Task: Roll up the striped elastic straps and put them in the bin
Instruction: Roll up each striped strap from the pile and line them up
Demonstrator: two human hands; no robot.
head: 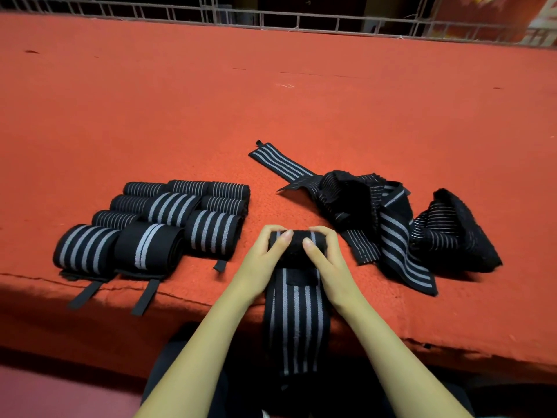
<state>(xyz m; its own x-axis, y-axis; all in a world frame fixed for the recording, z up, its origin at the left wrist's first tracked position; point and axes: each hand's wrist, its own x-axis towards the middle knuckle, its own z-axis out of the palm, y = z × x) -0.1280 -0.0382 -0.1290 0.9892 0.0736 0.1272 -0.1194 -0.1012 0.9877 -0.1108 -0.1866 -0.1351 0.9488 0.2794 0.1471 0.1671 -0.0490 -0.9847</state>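
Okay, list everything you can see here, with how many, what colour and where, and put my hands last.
Rolled straps: about ten, black with grey stripes, packed in rows on the left of the table.
Loose straps: several, count unclear, black with grey stripes, in a tangled pile on the right.
Half-rolled strap: one, black with grey stripes, at the near edge, tail hanging over it.
Table: one, covered in red cloth, filling the middle of the view.
Railing: one, pale metal, along the far edge.
Bin: none in view.
Left hand: grips the left end of the roll.
Right hand: grips the right end of the roll.
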